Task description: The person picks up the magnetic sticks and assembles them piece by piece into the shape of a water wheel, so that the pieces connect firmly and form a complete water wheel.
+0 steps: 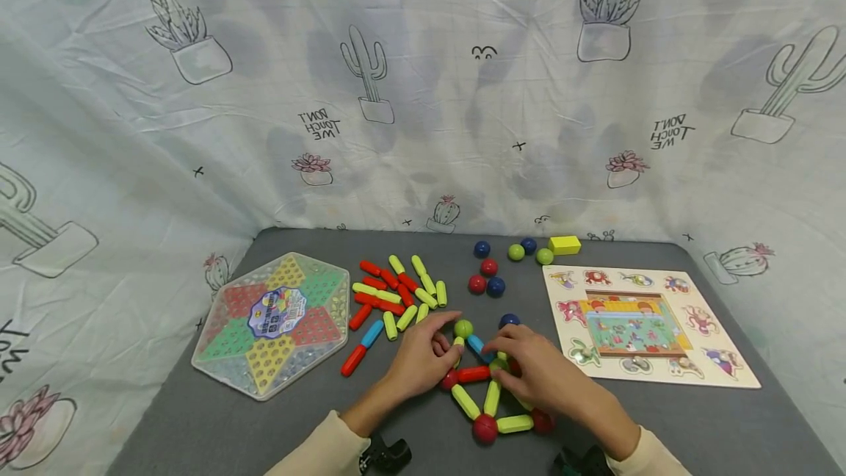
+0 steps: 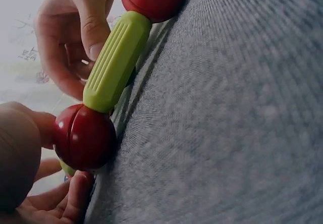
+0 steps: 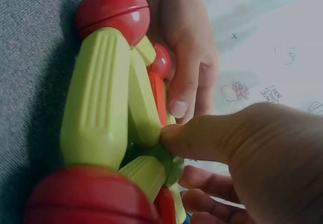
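Note:
On the table, lime and red magnetic rods join red and green balls into a frame. My left hand (image 1: 423,358) is at its left corner, its thumb and fingers about a red ball (image 2: 85,137). A lime rod (image 2: 118,60) links this ball to the front red ball (image 1: 485,429). My right hand (image 1: 542,373) pinches a green ball (image 3: 174,168) where several rods meet, thumb on the near side and fingers partly hidden behind. A blue rod (image 1: 479,347) lies between the hands, close to another green ball (image 1: 463,328).
Loose red and lime rods (image 1: 390,292) lie left of the frame, near a hexagonal checkers board (image 1: 284,314). Behind are several loose balls (image 1: 489,267) and a yellow block (image 1: 565,244). A wooden picture puzzle (image 1: 714,369) lies at the right; a patterned curtain (image 1: 436,94) hangs behind.

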Available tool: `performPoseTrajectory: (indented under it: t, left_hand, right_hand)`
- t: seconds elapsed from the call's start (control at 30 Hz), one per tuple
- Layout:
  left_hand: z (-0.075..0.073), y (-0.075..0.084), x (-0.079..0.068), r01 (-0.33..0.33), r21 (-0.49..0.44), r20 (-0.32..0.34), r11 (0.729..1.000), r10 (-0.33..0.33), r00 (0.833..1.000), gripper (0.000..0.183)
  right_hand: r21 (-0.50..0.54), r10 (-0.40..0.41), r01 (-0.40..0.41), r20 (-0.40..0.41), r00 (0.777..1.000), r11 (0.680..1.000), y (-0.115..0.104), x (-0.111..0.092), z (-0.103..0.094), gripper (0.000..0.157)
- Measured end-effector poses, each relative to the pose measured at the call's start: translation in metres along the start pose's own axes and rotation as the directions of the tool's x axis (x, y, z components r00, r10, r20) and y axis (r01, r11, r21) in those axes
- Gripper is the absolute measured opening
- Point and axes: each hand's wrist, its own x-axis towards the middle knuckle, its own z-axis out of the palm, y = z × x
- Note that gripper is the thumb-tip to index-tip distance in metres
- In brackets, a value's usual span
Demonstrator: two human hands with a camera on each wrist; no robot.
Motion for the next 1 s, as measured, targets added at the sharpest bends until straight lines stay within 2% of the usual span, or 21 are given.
performPoseTrajectory:
  t: [0.13, 0.37, 0.5, 0.6, 0.73, 0.8, 0.9, 1.0]
  left_hand:
    - [-0.002, 0.0, 0.001, -0.018, -0.006, 0.014, 1.0, 0.018, 1.0, 0.044]
    - [-0.014, -0.004, -0.002, 0.034, -0.054, 0.063, 0.998, -0.031, 0.998, 0.027]
    - [-0.026, -0.004, -0.006, 0.071, -0.051, 0.136, 0.996, -0.064, 0.989, 0.023]
    - [-0.037, -0.002, -0.012, 0.087, -0.046, 0.212, 0.995, -0.076, 0.974, 0.026]
    - [-0.053, -0.002, -0.024, 0.069, -0.056, 0.292, 0.996, -0.05, 0.955, 0.028]
    - [-0.064, -0.005, -0.032, 0.058, -0.097, 0.318, 0.994, -0.024, 0.948, 0.029]
    - [-0.086, -0.014, -0.044, 0.042, -0.194, 0.316, 0.98, 0.022, 0.948, 0.031]
    - [-0.111, -0.025, -0.057, 0.031, -0.3, 0.272, 0.953, 0.055, 0.961, 0.031]
  right_hand:
    - [0.047, 0.012, -0.012, 0.012, 1.0, 0.999, 0.004, 0.0, -0.003, 0.014]
    - [0.106, -0.012, 0.008, 0.034, 0.999, 0.994, 0.009, 0.002, -0.008, 0.009]
    - [0.099, -0.02, 0.016, 0.039, 0.999, 0.995, 0.009, 0.003, -0.01, 0.013]
    - [0.071, -0.03, 0.027, 0.04, 0.999, 0.997, 0.009, 0.003, -0.011, 0.015]
    - [0.05, -0.047, 0.045, 0.025, 0.999, 0.998, 0.01, 0.001, -0.011, 0.018]
    - [0.051, -0.051, 0.05, 0.018, 0.999, 0.997, 0.011, 0.0, -0.011, 0.019]
    - [0.055, -0.052, 0.052, 0.013, 0.999, 0.997, 0.012, -0.001, -0.011, 0.02]
    - [0.053, -0.054, 0.053, 0.011, 0.999, 0.997, 0.011, -0.001, -0.011, 0.02]
